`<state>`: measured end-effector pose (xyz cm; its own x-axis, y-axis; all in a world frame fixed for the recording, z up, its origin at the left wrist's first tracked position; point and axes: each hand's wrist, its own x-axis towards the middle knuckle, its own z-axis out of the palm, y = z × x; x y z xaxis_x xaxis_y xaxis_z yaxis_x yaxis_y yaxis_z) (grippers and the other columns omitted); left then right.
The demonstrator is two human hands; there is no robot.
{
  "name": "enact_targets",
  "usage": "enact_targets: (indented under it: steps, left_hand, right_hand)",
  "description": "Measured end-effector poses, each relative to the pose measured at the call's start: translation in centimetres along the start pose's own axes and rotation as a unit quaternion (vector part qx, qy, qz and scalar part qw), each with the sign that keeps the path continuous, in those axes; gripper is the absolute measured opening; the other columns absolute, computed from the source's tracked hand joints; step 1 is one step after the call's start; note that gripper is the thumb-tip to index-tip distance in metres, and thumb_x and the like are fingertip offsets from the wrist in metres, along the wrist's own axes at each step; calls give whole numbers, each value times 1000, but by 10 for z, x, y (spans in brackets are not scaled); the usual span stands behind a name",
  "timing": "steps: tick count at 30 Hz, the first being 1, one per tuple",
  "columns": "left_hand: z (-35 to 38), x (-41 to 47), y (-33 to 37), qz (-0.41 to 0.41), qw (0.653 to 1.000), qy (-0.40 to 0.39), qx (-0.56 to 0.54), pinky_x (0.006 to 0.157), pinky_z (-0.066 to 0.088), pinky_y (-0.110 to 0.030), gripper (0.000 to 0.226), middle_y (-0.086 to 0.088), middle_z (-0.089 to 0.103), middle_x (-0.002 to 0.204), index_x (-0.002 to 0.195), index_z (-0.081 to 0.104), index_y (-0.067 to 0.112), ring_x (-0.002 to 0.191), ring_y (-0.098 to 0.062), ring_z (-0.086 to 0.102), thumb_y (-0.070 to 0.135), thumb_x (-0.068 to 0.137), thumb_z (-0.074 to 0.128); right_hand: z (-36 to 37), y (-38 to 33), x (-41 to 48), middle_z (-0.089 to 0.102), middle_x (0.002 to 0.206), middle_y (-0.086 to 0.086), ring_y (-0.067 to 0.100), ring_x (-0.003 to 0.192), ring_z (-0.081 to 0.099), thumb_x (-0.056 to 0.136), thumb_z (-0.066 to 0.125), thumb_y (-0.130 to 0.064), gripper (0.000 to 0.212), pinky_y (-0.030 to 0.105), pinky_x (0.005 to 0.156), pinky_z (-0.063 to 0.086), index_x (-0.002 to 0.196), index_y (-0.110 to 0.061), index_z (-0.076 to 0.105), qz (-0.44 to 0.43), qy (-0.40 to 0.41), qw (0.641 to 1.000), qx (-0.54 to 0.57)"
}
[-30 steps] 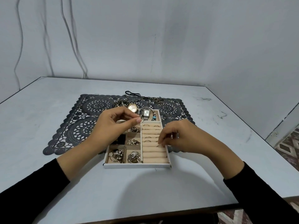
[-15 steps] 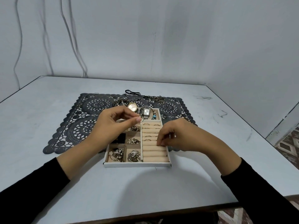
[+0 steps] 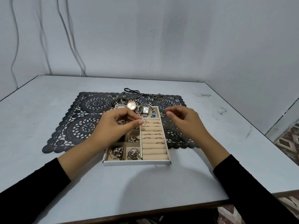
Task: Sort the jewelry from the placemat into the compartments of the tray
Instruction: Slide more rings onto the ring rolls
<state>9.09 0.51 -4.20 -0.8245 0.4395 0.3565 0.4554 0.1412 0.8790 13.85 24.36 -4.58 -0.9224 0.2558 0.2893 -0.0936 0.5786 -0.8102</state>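
Tray lying partly on dark placemat, partly on table. Long rows on tray's right side holding a few rings. Far box holding silver watch and blue bead piece. Gold watch sitting at far rim. Near left boxes holding shiny silver bits.

Left hand pinching thin ring over far ring row, hiding some small boxes. Right hand hovering beside tray, fingers loosely bent, holding nothing.

Chains and black band lying at placemat's far edge.
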Motion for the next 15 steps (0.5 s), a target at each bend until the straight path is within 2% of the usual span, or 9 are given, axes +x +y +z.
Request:
enact_targets:
  steps: [2, 5, 9, 12, 15]
  left_hand:
    - [2, -1, 2, -2, 1000, -7, 4, 69, 53, -14, 14, 3, 74, 85, 88, 75, 13, 78, -7, 70, 20, 76, 78]
    - [4, -3, 3, -3, 1000, -19, -4, 65, 53, -13, 12, 1, 74, 84, 87, 75, 13, 74, -8, 71, 17, 77, 78]
    - [3, -5, 2, 32, 997, -41, 63, 72, 54, -15, 13, 7, 74, 82, 85, 75, 20, 76, -6, 70, 27, 75, 79]
    - [4, -5, 3, 48, 994, -58, 85, 71, 50, -10, 11, 11, 73, 81, 83, 75, 20, 79, -4, 68, 26, 75, 79]
    - [4, -5, 2, 59, 990, -81, 99, 71, 51, -12, 11, 13, 73, 81, 84, 76, 20, 80, -6, 68, 26, 76, 78]
  right_hand:
    - [2, 11, 4, 68, 103, -10, 3, 93, 61, 92, 60, -28, 23, 21, 84, 49, 113, -23, 67, 0, 33, 998, -53]
    - [3, 25, 8, 61, 126, -3, 11, 116, 54, 94, 56, -30, 36, 22, 99, 38, 127, -18, 59, -3, 26, 991, -133]
    - [4, 39, 11, 55, 135, 1, 17, 123, 50, 96, 50, -32, 43, 29, 102, 37, 136, -15, 49, -15, -13, 975, -223]
    - [5, 42, 11, 52, 137, 4, 20, 125, 48, 98, 47, -31, 44, 31, 103, 37, 138, -13, 46, -8, -41, 967, -251]
    - [6, 42, 11, 49, 141, 6, 21, 129, 44, 99, 43, -33, 44, 31, 104, 34, 138, -13, 45, -4, -52, 961, -270]
